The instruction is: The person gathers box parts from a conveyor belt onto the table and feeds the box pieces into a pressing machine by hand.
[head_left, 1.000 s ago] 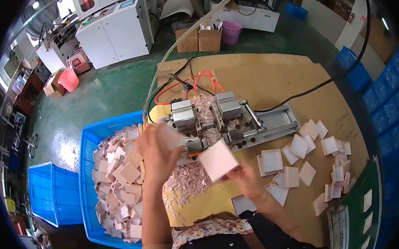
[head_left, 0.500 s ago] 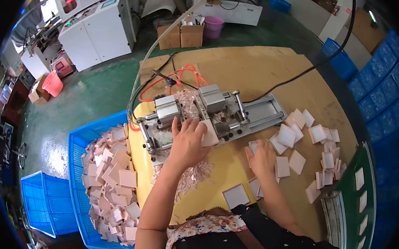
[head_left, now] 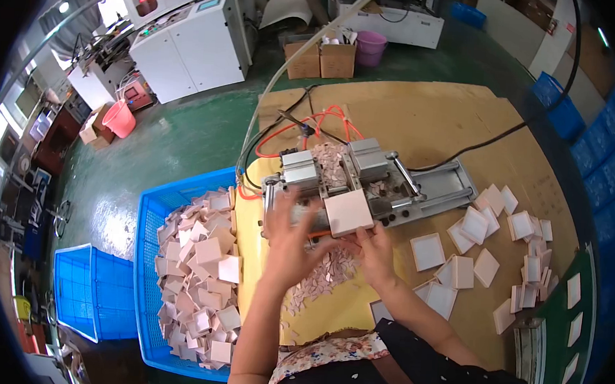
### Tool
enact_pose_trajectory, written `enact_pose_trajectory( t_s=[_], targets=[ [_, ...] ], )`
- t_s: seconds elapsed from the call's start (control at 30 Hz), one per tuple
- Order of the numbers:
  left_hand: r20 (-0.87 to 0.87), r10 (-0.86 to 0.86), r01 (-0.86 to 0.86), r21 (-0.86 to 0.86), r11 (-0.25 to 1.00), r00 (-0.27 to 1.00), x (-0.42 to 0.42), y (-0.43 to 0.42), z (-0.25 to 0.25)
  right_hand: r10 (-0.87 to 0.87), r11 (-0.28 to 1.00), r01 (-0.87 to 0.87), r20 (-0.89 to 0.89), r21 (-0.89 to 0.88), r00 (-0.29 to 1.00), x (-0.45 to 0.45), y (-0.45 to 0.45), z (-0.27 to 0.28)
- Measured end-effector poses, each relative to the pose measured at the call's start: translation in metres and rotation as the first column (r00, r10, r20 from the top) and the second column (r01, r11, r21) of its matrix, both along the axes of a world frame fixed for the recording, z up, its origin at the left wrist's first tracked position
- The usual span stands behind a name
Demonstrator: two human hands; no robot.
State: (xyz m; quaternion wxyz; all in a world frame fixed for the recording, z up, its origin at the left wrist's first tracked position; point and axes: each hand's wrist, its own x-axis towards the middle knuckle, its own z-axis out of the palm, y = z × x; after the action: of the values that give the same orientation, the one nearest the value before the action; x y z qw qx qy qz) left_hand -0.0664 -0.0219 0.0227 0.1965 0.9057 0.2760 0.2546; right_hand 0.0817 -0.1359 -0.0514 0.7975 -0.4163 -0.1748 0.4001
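Note:
A shallow, pale pink square box part lies flat side up at the front of a metal clamping fixture. My right hand grips its near edge, with the thumb and fingers at the lower right corner. To its left, my left hand is smeared by motion, fingers spread and nothing visible in them. Its thumb reaches toward the right hand. Pink scraps lie on the yellow sheet below both hands. Beside the right hand is a shallow pink-walled tray with a whitish inside.
Several similar box parts are scattered at the right of the table. A blue crate heaped with pink pieces stands at the left. Red air hoses and a black cable run across the tabletop.
The view has shifted, moving the scene right. My left hand has let go of the pink box part and opened. My right hand has left the trays at right and now holds that part.

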Motion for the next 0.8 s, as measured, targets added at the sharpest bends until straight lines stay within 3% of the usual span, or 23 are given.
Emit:
enact_pose_trajectory(
  t_s=[0.1, 0.13, 0.17, 0.2, 0.27, 0.3, 0.33, 0.4, 0.43, 0.47, 0.5, 0.53, 0.57, 0.6, 0.63, 0.67, 0.73, 0.77, 0.8],
  targets=[
    [0.008, -0.202, 0.198, 0.155, 0.968, 0.979, 0.036, 0.004, -0.023, 0.131, 0.952, -0.087, 0.134, -0.293, 0.982, 0.018, -0.019, 0.008],
    [0.068, -0.214, 0.205, 0.112, 0.972, 0.974, 0.043, 0.005, -0.027, 0.117, 0.952, -0.071, 0.14, -0.298, 0.983, 0.026, -0.034, 0.004],
    [0.065, -0.213, 0.205, 0.112, 0.972, 0.975, 0.046, 0.005, -0.023, 0.113, 0.88, 0.159, 0.524, -0.447, 0.844, 0.034, -0.051, 0.001],
    [0.065, -0.211, 0.203, 0.112, 0.973, 0.975, 0.048, 0.007, -0.017, 0.19, 0.772, 0.423, 0.807, -0.475, 0.56, 0.042, -0.064, 0.003],
    [0.032, -0.225, 0.221, 0.105, 0.97, 0.974, 0.053, 0.007, -0.007, 0.362, 0.56, 0.784, 0.93, -0.268, 0.06, 0.055, -0.092, 0.011],
    [0.003, -0.23, 0.229, 0.096, 0.969, 0.973, 0.057, 0.007, -0.004, 0.366, 0.538, 0.834, 0.925, -0.119, -0.105, 0.063, -0.101, 0.006],
    [-0.035, -0.242, 0.244, 0.072, 0.967, 0.97, 0.062, 0.008, -0.004, 0.375, 0.534, 0.837, 0.921, -0.124, -0.103, 0.066, -0.107, -0.004],
    [-0.019, -0.264, 0.264, 0.031, 0.964, 0.964, 0.065, 0.005, -0.004, 0.549, 0.499, 0.682, 0.804, -0.534, 0.228, 0.066, -0.106, -0.009],
    [0.001, -0.277, 0.277, -0.005, 0.961, 0.961, 0.068, 0.006, -0.002, 0.525, 0.564, 0.604, 0.809, -0.562, 0.264, 0.065, -0.106, -0.008],
    [0.148, -0.268, 0.255, 0.101, 0.962, 0.952, 0.06, 0.008, 0.003, 0.503, 0.627, 0.517, 0.81, -0.583, 0.302, 0.055, -0.1, 0.006],
    [0.179, -0.153, 0.135, 0.111, 0.985, 0.972, 0.046, 0.012, 0.011, 0.435, 0.727, 0.209, 0.674, -0.654, 0.597, 0.046, -0.099, 0.014],
    [0.198, -0.043, 0.022, 0.109, 0.994, 0.979, 0.028, 0.016, 0.015, 0.439, 0.728, 0.195, 0.666, -0.657, 0.603, 0.038, -0.097, 0.022],
    [0.204, 0.035, -0.048, 0.062, 0.997, 0.978, 0.01, 0.025, 0.009, 0.312, 0.892, -0.033, 0.562, -0.451, 0.766, 0.027, -0.091, 0.032],
    [0.166, 0.171, -0.19, 0.107, 0.976, 0.971, 0.0, 0.025, 0.015, 0.226, 0.972, -0.182, 0.386, -0.147, 0.895, 0.019, -0.082, 0.037],
    [0.135, 0.309, -0.328, 0.153, 0.932, 0.941, -0.01, 0.022, 0.021, 0.179, 0.982, -0.159, 0.214, -0.106, 0.96, 0.012, -0.067, 0.039],
    [0.119, 0.27, -0.287, 0.157, 0.945, 0.955, -0.015, 0.023, 0.022, 0.138, 0.988, -0.135, 0.044, -0.07, 0.989, 0.008, -0.052, 0.042],
    [0.122, 0.174, -0.189, 0.125, 0.974, 0.977, -0.005, 0.009, 0.021, 0.145, 0.989, -0.145, -0.005, -0.001, 0.989, 0.012, -0.025, 0.012],
    [0.063, 0.053, -0.051, -0.029, 0.998, 0.997, 0.002, 0.002, 0.023, 0.131, 0.991, -0.131, -0.031, 0.001, 0.991, 0.011, -0.016, 0.001],
    [0.032, -0.043, 0.041, 0.066, 0.997, 0.999, 0.011, -0.003, 0.011, 0.118, 0.993, -0.118, -0.055, 0.001, 0.992, 0.009, -0.009, 0.001]
  ],
)
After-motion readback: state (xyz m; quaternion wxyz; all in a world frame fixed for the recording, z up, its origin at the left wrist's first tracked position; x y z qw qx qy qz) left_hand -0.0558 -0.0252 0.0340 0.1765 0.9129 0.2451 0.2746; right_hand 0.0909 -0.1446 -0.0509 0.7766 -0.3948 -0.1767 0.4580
